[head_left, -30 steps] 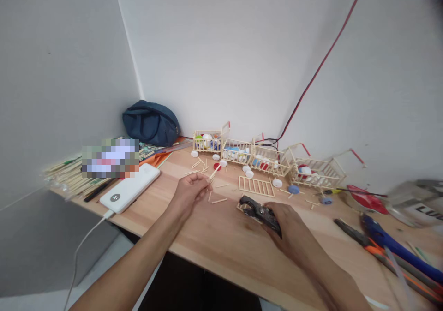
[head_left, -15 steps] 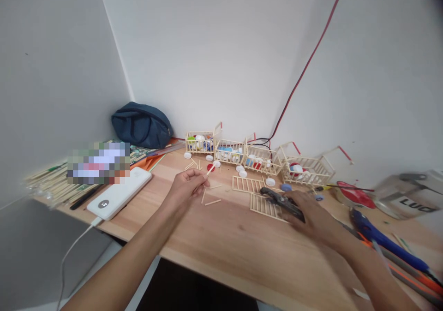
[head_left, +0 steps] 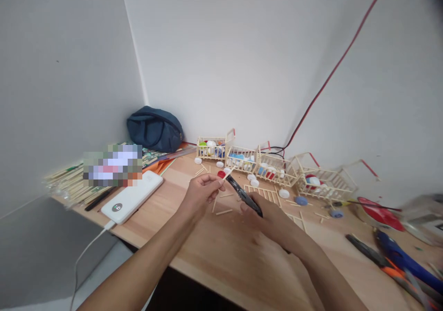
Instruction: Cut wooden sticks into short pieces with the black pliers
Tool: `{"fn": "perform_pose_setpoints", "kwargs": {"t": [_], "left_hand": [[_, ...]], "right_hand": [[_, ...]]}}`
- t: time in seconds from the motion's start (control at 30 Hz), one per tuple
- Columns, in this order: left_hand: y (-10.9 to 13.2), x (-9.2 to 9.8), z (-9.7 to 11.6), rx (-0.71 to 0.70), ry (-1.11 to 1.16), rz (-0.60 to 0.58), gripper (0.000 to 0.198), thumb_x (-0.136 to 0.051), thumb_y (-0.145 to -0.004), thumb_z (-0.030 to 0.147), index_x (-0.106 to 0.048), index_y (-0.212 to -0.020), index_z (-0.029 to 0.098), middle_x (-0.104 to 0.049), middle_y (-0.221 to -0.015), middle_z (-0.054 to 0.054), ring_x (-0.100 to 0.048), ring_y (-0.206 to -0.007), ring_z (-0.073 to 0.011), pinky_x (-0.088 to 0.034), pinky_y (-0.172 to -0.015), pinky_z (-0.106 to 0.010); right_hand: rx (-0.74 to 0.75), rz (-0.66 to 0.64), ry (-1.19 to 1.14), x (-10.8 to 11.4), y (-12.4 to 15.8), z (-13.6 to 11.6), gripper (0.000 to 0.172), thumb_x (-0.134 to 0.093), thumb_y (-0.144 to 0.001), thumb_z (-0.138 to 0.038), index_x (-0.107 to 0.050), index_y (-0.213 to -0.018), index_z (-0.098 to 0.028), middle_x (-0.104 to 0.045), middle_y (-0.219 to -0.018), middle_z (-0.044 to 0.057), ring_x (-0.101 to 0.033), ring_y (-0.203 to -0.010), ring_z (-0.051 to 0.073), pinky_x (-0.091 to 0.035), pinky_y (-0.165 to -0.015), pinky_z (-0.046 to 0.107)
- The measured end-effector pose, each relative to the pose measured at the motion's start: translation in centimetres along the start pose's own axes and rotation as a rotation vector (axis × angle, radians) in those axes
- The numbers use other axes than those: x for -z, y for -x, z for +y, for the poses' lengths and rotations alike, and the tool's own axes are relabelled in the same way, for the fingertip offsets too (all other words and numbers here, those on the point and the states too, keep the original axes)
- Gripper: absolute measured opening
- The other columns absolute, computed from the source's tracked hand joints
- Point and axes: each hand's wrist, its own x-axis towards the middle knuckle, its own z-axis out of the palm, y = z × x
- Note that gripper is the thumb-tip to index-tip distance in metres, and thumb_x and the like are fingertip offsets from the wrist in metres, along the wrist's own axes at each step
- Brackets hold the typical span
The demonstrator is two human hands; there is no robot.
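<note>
My left hand (head_left: 205, 191) pinches a short thin wooden stick (head_left: 227, 173) between thumb and fingers, its tip pointing up and right. Wrapped round a pair of black pliers (head_left: 244, 194) is my right hand (head_left: 268, 216); the jaws are at the stick, though whether they bite it I cannot make out. Beneath and beside the hands lie loose cut sticks (head_left: 224, 212) and a slatted stick panel (head_left: 266, 194). A second panel (head_left: 298, 219) is partly hidden by my right hand. A red bottle cap (head_left: 221, 175) shows just behind the stick.
Several small stick-built carts (head_left: 212, 148) holding bottle caps line the wall. White caps (head_left: 284, 194) lie before them. Left are a white power bank (head_left: 133, 199), bundled sticks (head_left: 69, 182) and a blue pouch (head_left: 155, 128). Right lie a blue-handled tool (head_left: 404, 255) and a clear container (head_left: 424, 218).
My right hand has lifted the pliers off the stick panel and brought them left to the stick in my left hand. The view has shifted, so the table's contents appear further right.
</note>
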Motion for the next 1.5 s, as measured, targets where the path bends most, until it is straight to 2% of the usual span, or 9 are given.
{"fn": "perform_pose_setpoints", "kwargs": {"t": [0.3,0.5,0.63,0.8,1.0,1.17,1.37,1.5], "left_hand": [[0.0,0.1,0.5,0.041,0.007,0.016,0.024,-0.071,-0.062,0.032,-0.059,-0.068,0.012,-0.064,-0.059,-0.003,-0.035,-0.039,-0.0024,-0.021,-0.039,-0.018],[0.1,-0.1,0.7,0.062,-0.039,0.019,0.022,-0.071,-0.059,0.029,-0.059,-0.067,0.012,-0.062,-0.055,0.000,-0.035,-0.038,-0.0028,-0.021,-0.041,-0.018],[0.2,0.0,0.5,0.011,-0.104,0.036,0.020,-0.070,-0.061,0.029,-0.060,-0.069,0.013,-0.062,-0.057,0.000,-0.041,-0.042,-0.0046,-0.027,-0.044,-0.018],[0.6,-0.2,0.3,-0.122,-0.217,0.061,0.016,-0.069,-0.065,0.028,-0.061,-0.070,0.015,-0.065,-0.066,-0.002,-0.055,-0.058,-0.0107,-0.037,-0.054,-0.019],[1.3,-0.7,1.0,-0.242,-0.487,0.103,0.013,-0.061,-0.072,0.027,-0.063,-0.065,0.016,-0.058,-0.059,0.002,-0.047,-0.055,-0.0087,-0.035,-0.053,-0.019],[1.5,-0.9,1.2,-0.264,-0.596,0.128,0.016,-0.056,-0.075,0.026,-0.062,-0.064,0.016,-0.052,-0.055,0.004,-0.043,-0.053,-0.0079,-0.032,-0.053,-0.019],[1.3,-0.8,1.1,-0.233,-0.553,0.111,0.016,-0.058,-0.072,0.025,-0.059,-0.060,0.016,-0.050,-0.053,0.004,-0.041,-0.051,-0.0076,-0.031,-0.051,-0.019],[0.9,-0.6,0.8,-0.159,-0.429,0.078,0.013,-0.061,-0.069,0.025,-0.060,-0.061,0.015,-0.057,-0.057,0.002,-0.050,-0.054,-0.0098,-0.036,-0.052,-0.019]], "right_hand": [[0.003,0.099,0.080,-0.7,-1.3,-2.1,0.024,-0.045,-0.084,-0.041,-0.054,-0.092,-0.019,-0.062,-0.083,0.005,-0.055,-0.070,0.019,-0.034,-0.060,0.028],[0.045,0.163,0.088,-1.5,-1.5,-2.4,0.023,-0.047,-0.084,-0.039,-0.054,-0.094,-0.020,-0.061,-0.082,0.005,-0.054,-0.072,0.019,-0.034,-0.062,0.028],[0.059,0.185,0.089,-1.9,-1.6,-2.2,0.022,-0.046,-0.084,-0.040,-0.053,-0.088,-0.020,-0.060,-0.080,0.005,-0.053,-0.071,0.019,-0.033,-0.061,0.028],[0.047,0.186,0.079,-2.2,-1.7,-1.7,0.024,-0.045,-0.084,-0.042,-0.053,-0.085,-0.020,-0.060,-0.074,0.003,-0.052,-0.065,0.018,-0.033,-0.058,0.027],[0.028,0.139,0.061,-2.4,-1.7,-1.0,0.030,-0.041,-0.086,-0.048,-0.052,-0.080,-0.021,-0.057,-0.066,0.000,-0.051,-0.059,0.016,-0.031,-0.055,0.025],[0.024,0.136,0.078,-2.7,-1.8,-0.9,0.031,-0.040,-0.086,-0.049,-0.051,-0.078,-0.021,-0.056,-0.064,-0.001,-0.051,-0.059,0.016,-0.030,-0.054,0.025],[0.023,0.193,0.111,-3.1,-1.8,-1.2,0.031,-0.040,-0.085,-0.049,-0.048,-0.076,-0.021,-0.057,-0.066,0.001,-0.050,-0.059,0.017,-0.029,-0.053,0.025],[0.022,0.209,0.121,-3.2,-1.7,-1.2,0.029,-0.040,-0.086,-0.048,-0.049,-0.078,-0.021,-0.058,-0.068,0.002,-0.052,-0.060,0.017,-0.030,-0.054,0.025]]}}
